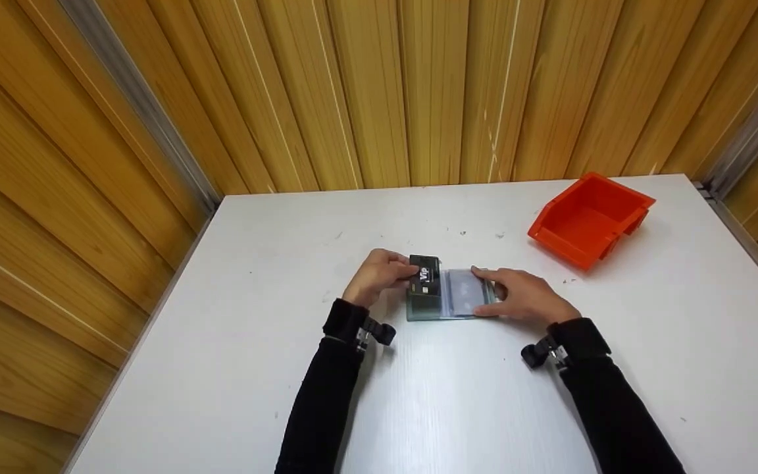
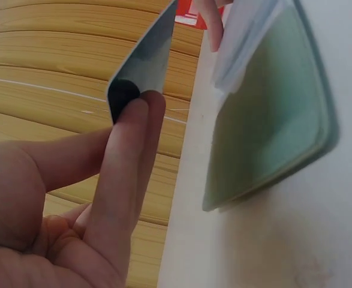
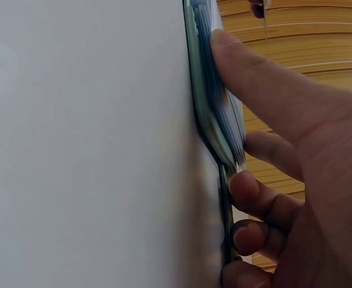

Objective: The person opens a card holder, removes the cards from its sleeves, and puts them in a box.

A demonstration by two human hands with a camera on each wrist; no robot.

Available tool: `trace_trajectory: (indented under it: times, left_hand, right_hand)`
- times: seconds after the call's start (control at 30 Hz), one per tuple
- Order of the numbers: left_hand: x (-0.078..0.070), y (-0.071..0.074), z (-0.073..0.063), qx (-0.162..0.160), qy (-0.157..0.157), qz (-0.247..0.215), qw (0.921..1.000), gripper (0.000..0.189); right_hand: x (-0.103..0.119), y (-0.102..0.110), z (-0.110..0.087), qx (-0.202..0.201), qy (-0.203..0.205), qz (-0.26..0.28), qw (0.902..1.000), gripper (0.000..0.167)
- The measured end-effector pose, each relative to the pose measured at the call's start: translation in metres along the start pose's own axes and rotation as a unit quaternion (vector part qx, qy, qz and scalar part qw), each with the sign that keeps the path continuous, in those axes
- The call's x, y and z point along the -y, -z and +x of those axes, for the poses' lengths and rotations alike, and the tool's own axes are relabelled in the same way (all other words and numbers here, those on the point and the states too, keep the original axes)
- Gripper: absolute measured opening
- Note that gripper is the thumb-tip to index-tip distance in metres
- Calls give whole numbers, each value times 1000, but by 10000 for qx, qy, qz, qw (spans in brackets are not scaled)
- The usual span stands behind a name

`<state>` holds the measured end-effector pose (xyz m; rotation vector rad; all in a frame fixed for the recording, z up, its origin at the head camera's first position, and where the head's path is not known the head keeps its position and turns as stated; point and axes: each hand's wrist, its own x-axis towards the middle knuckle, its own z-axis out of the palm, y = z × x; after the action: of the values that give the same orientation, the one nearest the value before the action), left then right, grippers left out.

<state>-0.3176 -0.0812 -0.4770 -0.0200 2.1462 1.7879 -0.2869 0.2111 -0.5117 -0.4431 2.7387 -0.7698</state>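
Observation:
A black card (image 1: 425,266) with "Vip" printed on it is pinched between the thumb and fingers of my left hand (image 1: 378,275). In the left wrist view the card (image 2: 149,60) stands tilted, raised off the green cover (image 2: 271,114) of a card holder. The card holder (image 1: 425,313) lies spread on the table, its clear sleeves (image 1: 466,293) turned to the right side. My right hand (image 1: 527,295) grips the right edge of the holder. In the right wrist view its thumb presses on the stacked sleeves (image 3: 214,78), with curled fingers at the edge.
An orange-red plastic bin (image 1: 589,220) sits at the back right of the white table (image 1: 274,263). Wood-patterned panels (image 1: 379,92) stand behind the table and along its left side. Both wrists carry black camera straps (image 1: 345,320).

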Motion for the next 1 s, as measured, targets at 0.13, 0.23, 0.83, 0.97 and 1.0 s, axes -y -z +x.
trace_trajectory:
  times: [0.13,0.23,0.83,0.97,1.0]
  left_hand:
    - [-10,1,-6,-88,-244,-194,9995,6]
    - [-18,1,-11,-106,-399,-306,9987,9]
    - [-29,1,-19,-32,-643,-380,9972,10]
    - [-28,0,-19,-17,-674,-383,9970,7]
    - [-28,0,-19,-22,-676,-388,9970,7]
  right_hand:
    - [1,0,0,21,-33,44,10000,92]
    - [1,0,1,46,-58,78,9999,93]
    - [2,2,0,104,-124,115,9998,94]
    - [2,1,0,92,-99,97,9999,93]
    - [3,2,0,97,-89,105,9999,93]
